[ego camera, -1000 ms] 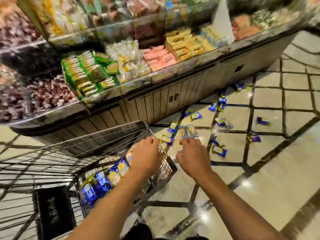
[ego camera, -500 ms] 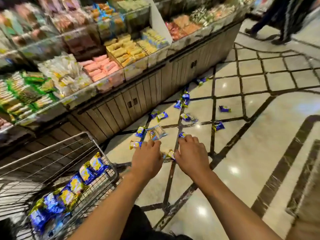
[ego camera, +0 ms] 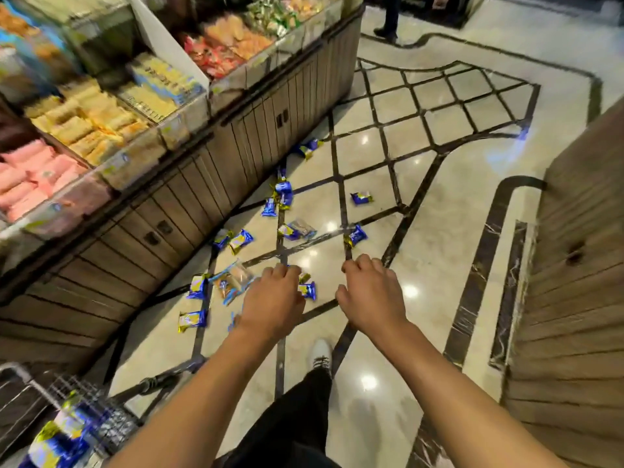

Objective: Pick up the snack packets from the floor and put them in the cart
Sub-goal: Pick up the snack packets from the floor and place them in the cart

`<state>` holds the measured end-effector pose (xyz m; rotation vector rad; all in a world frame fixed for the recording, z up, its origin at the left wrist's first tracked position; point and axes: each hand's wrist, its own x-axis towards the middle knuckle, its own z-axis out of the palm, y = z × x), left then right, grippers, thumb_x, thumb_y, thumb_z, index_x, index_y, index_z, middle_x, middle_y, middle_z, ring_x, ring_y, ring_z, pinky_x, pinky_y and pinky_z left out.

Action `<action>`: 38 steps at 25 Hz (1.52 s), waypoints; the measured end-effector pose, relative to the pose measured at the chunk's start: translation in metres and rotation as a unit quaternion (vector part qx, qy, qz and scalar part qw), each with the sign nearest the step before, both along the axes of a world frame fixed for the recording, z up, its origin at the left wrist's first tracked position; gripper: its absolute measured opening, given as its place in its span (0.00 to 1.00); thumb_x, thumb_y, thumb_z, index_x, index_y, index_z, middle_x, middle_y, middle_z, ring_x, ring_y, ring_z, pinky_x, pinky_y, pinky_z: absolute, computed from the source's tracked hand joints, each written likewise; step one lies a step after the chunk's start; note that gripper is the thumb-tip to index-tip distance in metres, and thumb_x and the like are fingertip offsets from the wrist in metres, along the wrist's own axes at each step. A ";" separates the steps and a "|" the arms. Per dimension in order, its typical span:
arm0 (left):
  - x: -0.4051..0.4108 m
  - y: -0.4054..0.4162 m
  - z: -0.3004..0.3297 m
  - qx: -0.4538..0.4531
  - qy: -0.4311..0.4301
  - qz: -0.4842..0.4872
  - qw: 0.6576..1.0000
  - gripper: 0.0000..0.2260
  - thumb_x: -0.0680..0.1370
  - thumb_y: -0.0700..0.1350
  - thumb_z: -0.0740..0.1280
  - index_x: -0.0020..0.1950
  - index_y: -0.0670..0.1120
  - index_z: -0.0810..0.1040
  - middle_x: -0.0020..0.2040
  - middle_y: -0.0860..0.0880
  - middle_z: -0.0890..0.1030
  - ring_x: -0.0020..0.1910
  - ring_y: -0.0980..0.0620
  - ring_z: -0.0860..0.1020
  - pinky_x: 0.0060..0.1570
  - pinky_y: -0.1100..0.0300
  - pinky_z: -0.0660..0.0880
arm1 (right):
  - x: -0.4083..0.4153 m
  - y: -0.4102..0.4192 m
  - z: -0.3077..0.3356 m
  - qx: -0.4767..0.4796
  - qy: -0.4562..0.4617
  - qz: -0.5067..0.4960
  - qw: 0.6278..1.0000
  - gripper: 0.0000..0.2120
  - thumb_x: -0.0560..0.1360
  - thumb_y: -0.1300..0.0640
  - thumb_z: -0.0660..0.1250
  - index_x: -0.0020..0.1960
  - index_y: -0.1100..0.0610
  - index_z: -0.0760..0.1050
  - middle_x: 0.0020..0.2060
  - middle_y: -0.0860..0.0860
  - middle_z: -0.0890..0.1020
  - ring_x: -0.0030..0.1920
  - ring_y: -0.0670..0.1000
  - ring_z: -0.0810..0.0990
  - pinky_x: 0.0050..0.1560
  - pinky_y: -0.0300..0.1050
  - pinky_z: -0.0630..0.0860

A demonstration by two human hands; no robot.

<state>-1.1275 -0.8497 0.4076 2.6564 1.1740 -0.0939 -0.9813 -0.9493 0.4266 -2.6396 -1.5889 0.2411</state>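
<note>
Several blue-and-gold snack packets (ego camera: 240, 240) lie scattered on the polished floor along the foot of the display counter, with a clear-wrapped pack (ego camera: 233, 280) among them. My left hand (ego camera: 273, 298) hovers over the nearest ones, partly hiding one packet (ego camera: 308, 290); its fingers hang curled down and hold nothing. My right hand (ego camera: 371, 295) hovers beside it, just short of another packet (ego camera: 356, 236), and is empty as well. The wire cart (ego camera: 87, 405) shows at the lower left corner with blue packets (ego camera: 54, 444) inside.
A long wooden display counter (ego camera: 189, 194) topped with snack bins runs along the left. A wooden panelled unit (ego camera: 574, 298) stands on the right. My leg and white shoe (ego camera: 320, 352) are below the hands. Another person's legs (ego camera: 388, 18) stand far off.
Both hands have left the cart's rim and swung right, out over the packets on the floor. The view turned right, so the cart slid to the lower left corner.
</note>
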 end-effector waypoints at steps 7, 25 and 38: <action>0.155 0.077 -0.006 -0.037 -0.001 -0.053 0.998 0.20 0.77 0.48 0.63 0.69 0.48 0.70 0.65 0.46 0.75 0.63 0.43 0.72 0.57 0.49 0.72 | 0.135 0.055 0.000 -0.025 0.017 -0.081 0.996 0.19 0.77 0.49 0.58 0.66 0.52 0.71 0.60 0.52 0.75 0.61 0.55 0.71 0.58 0.51 0.70; 0.576 0.168 0.011 0.003 0.010 -0.079 0.997 0.27 0.78 0.52 0.61 0.77 0.50 0.61 0.76 0.48 0.64 0.75 0.46 0.59 0.69 0.52 0.61 | 0.534 0.156 -0.019 0.015 0.046 -0.090 0.995 0.23 0.75 0.46 0.62 0.68 0.52 0.72 0.66 0.52 0.73 0.66 0.56 0.69 0.66 0.52 0.65; 0.761 0.293 -0.016 -0.030 0.015 0.065 0.997 0.26 0.78 0.51 0.62 0.76 0.49 0.64 0.73 0.48 0.68 0.72 0.45 0.65 0.65 0.51 0.68 | 0.757 0.304 -0.015 0.005 0.059 0.040 0.997 0.24 0.76 0.47 0.62 0.70 0.53 0.70 0.66 0.53 0.73 0.67 0.56 0.69 0.66 0.52 0.67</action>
